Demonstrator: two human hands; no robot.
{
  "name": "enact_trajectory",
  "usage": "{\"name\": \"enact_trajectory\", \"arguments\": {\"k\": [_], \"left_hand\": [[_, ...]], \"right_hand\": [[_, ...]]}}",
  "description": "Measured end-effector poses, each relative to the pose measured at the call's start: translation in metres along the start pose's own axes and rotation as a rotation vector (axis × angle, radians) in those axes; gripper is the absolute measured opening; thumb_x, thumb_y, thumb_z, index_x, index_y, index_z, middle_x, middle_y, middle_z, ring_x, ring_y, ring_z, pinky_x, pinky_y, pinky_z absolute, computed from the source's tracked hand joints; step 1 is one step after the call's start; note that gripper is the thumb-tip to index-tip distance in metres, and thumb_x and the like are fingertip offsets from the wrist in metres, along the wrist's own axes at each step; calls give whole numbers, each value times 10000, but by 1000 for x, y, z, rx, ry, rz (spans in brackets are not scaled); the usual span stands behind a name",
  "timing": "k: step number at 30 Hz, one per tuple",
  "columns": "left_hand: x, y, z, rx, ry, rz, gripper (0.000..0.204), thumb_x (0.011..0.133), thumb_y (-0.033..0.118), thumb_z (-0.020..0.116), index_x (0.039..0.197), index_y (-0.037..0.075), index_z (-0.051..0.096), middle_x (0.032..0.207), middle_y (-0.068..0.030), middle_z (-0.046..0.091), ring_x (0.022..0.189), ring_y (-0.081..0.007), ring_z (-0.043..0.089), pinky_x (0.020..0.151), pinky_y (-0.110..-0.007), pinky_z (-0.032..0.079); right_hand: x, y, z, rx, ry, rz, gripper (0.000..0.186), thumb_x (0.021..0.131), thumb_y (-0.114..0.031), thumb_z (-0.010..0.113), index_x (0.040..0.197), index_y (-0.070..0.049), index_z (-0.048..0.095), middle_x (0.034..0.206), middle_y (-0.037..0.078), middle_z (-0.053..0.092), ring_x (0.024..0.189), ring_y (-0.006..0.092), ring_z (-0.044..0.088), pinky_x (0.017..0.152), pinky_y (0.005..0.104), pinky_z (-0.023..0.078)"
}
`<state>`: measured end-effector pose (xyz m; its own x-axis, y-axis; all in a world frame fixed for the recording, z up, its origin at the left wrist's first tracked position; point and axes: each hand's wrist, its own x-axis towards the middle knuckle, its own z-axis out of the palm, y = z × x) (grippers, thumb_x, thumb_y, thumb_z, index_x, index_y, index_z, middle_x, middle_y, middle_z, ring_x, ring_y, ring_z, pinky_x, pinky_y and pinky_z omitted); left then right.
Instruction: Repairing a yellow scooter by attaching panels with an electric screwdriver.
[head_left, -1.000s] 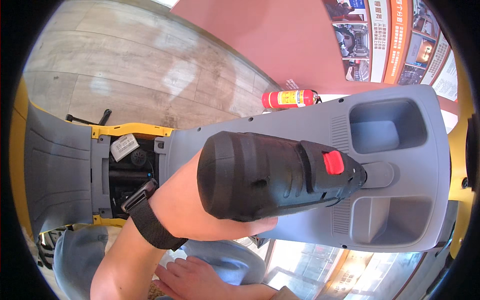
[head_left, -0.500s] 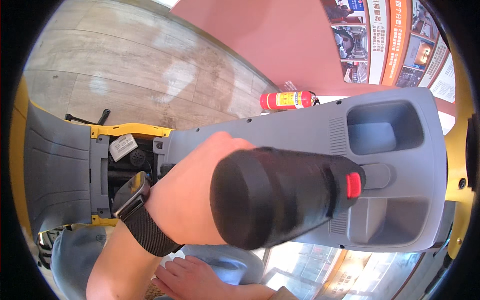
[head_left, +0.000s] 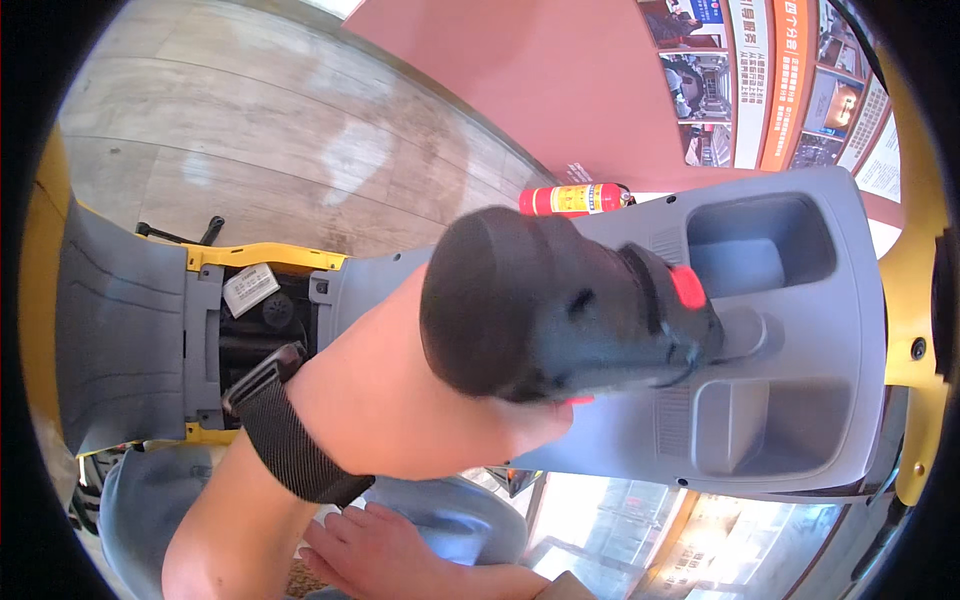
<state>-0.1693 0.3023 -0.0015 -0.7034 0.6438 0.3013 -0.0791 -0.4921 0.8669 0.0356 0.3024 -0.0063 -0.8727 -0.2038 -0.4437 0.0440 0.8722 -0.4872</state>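
Note:
My left hand, with a black-banded watch on its wrist, is closed around a black cordless drill with red parts. The drill is seen from its rear, its front end toward the grey plastic panel. That front end hides its own tip, so I cannot tell whether it touches the panel. My fingers are mostly hidden behind the wrist and drill. Lower down, my right hand rests over the blue jeans, its fingers loosely spread and partly behind the left forearm, holding nothing visible.
Two recesses are moulded into the panel's right end. At left, an open compartment shows dark parts and a white label. Yellow frame pieces flank the grey body. Beyond it, a red fire extinguisher stands by a display wall.
The rear of the drill has moved upward in the view and tilted, with my left hand and wrist turning along with it. My right hand stays in nearly the same place.

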Motion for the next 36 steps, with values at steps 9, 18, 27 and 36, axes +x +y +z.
{"name": "enact_trajectory", "arguments": {"k": [9, 18, 27, 36], "left_hand": [[7, 34, 5, -84, -171, -490, 252, 747, 72, 709, 979, 25, 624, 785, -56, 640, 689, -133, 581, 656, -296, 494], [-15, 18, 0, -190, -201, -520, 232, 848, 177, 696, 1037, 46, 673, 661, 10, 574, 505, -81, 472, 490, -256, 403], [-4, -2, 30, -195, -182, -344, 195, 790, 68, 669, 975, 14, 642, 581, -24, 542, 412, -95, 468, 388, -256, 373], [-4, 0, 28, -200, -158, -275, 268, 738, 59, 632, 1000, 5, 617, 570, -25, 505, 404, -93, 462, 361, -231, 361]], "right_hand": [[1, -16, -17, 112, 151, -43, 326, 916, -256, 613, 1172, -58, 571, 777, 85, 567, 712, 236, 602, 634, 379, 496], [-2, 1, -46, 832, 537, 53, 109, 933, -104, 640, 1011, -28, 638, 746, -52, 593, 664, 19, 509, 569, 210, 415], [-38, -2, -44, 593, 739, -150, 147, 913, -153, 655, 863, -17, 631, 729, 44, 586, 643, 137, 516, 599, 294, 449], [-43, 2, -57, 639, 885, -105, 157, 933, -152, 637, 887, -2, 626, 770, 63, 597, 694, 165, 527, 634, 313, 460]]}}
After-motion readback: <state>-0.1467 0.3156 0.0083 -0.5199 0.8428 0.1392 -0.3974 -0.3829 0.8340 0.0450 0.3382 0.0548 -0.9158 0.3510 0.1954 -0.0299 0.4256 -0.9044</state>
